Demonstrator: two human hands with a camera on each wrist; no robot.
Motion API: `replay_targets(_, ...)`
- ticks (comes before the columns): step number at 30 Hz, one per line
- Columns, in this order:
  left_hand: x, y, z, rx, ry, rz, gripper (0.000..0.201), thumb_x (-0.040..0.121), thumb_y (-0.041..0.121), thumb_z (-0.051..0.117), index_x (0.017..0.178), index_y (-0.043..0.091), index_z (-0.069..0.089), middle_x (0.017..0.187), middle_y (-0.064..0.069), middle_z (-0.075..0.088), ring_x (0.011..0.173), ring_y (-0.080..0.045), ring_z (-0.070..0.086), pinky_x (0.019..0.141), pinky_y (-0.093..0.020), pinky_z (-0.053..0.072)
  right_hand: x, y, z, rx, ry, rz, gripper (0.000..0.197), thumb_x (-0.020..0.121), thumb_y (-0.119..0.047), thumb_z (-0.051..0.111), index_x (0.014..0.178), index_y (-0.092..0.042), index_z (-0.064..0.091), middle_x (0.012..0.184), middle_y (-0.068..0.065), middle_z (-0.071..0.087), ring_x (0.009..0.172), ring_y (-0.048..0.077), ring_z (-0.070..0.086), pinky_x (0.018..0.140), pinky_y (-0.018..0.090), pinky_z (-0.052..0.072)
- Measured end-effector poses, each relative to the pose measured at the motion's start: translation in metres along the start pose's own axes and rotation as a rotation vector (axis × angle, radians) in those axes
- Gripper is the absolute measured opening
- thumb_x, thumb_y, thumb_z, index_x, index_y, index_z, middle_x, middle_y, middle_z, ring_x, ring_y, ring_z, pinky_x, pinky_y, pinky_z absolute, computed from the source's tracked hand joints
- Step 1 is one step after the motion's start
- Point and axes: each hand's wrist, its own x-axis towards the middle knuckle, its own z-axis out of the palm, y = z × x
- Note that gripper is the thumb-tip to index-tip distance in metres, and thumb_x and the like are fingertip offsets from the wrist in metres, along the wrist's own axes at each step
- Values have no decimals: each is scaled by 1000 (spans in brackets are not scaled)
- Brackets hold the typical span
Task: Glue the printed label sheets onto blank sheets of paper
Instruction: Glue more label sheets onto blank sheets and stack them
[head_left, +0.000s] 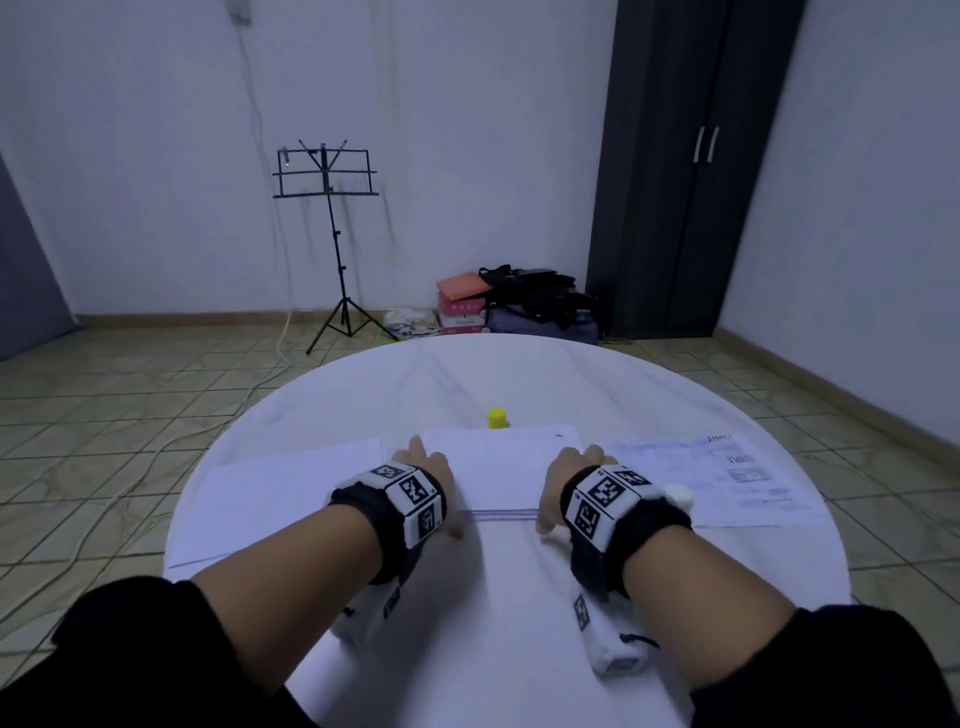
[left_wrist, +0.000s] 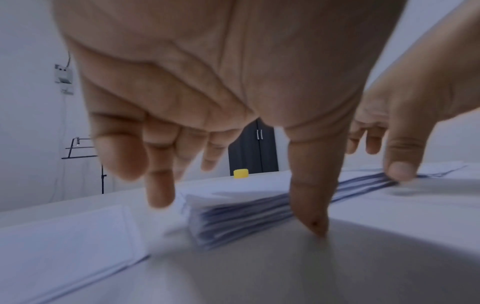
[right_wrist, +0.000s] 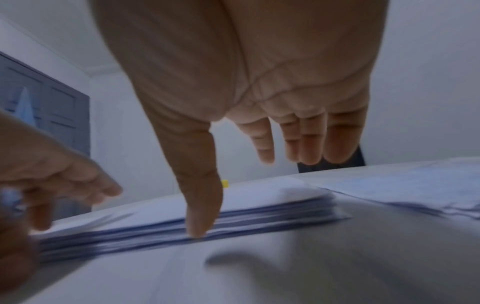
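— Three lots of paper lie on the round white table (head_left: 519, 597), correct?
— Yes. Blank sheets (head_left: 280, 499) sit at the left, the printed label sheets (head_left: 727, 478) at the right, and a stack of sheets (head_left: 498, 467) in the middle between the hands.
— How is each grip?
— The left hand (head_left: 426, 467) has loose, spread fingers over the stack's left end, its thumb (left_wrist: 309, 205) set against the near edge. The right hand (head_left: 571, 467) mirrors it at the right end, thumb (right_wrist: 200, 205) on that edge. Neither clasps anything.
— Anything smaller?
— A yellow-capped glue bottle (head_left: 497, 418) stands just behind the stack.
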Motion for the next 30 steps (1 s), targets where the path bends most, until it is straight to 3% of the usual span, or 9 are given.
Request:
replay_targets(2,-13,6,0,48,13,48,88,72,54,72,142,16,33,158,-12,-3,140,-34,21,104,-46,35,-12,-3,1,30,-44,-93,31,70,-36,78,91,-20,60,111,3,58,99,20,58,84,31,49)
replay_targets(5,-33,25,-1,83,-4,118,87,76,58,67,145,20,31,158,-10,-10,143,-32,13,110,-47,31,-32,-2,13,11,-122,-155,30,67,-36,79,60,-16,56,82,-2,67,79,23,67,77,32,54)
replay_targets(9,-52,59,4,99,-33,223,84,78,64,61,147,24,32,159,-9,3,144,-31,13,113,-48,26,-61,15,25,-104,-163,-230,24,81,-24,67,102,-12,66,104,11,63,103,33,62,79,35,53)
replay_targets(14,-69,97,-2,81,-22,332,69,85,57,57,144,25,39,145,-5,38,135,-26,33,105,-35,33,-60,65,36,-204,-227,-191,28,78,-32,63,62,-17,47,72,-4,53,81,24,60,73,32,53)
replay_targets(17,-65,114,-9,48,1,353,61,88,50,59,140,22,45,141,-5,45,130,-25,42,102,-32,37,-66,95,29,-259,-273,-175,8,79,-30,68,86,-25,67,76,-6,57,80,22,58,75,31,53)
replay_targets(20,-47,127,-16,-6,12,359,54,89,43,60,137,20,50,140,-1,48,129,-21,45,103,-29,37,-52,121,14,-201,-260,-77,19,83,-20,62,95,-7,67,77,1,58,85,23,57,69,21,47)
replay_targets(24,-14,149,-31,6,40,384,41,92,40,57,128,20,59,130,2,58,119,-20,53,96,-28,40,-3,152,11,-182,-210,10,40,89,-31,46,117,-7,61,113,14,60,114,33,56,85,31,44)
replay_targets(26,4,160,-36,17,56,379,37,92,42,55,122,22,62,126,3,60,115,-21,55,98,-31,35,52,177,32,-267,-180,-66,60,71,-47,32,114,-17,60,112,11,60,108,35,57,89,38,47)
replay_targets(30,42,180,-32,97,21,368,51,91,50,54,134,21,51,136,1,52,123,-24,50,105,-38,32,54,185,12,-276,-172,-70,40,80,-27,46,121,-24,49,130,7,52,117,29,52,94,42,46)
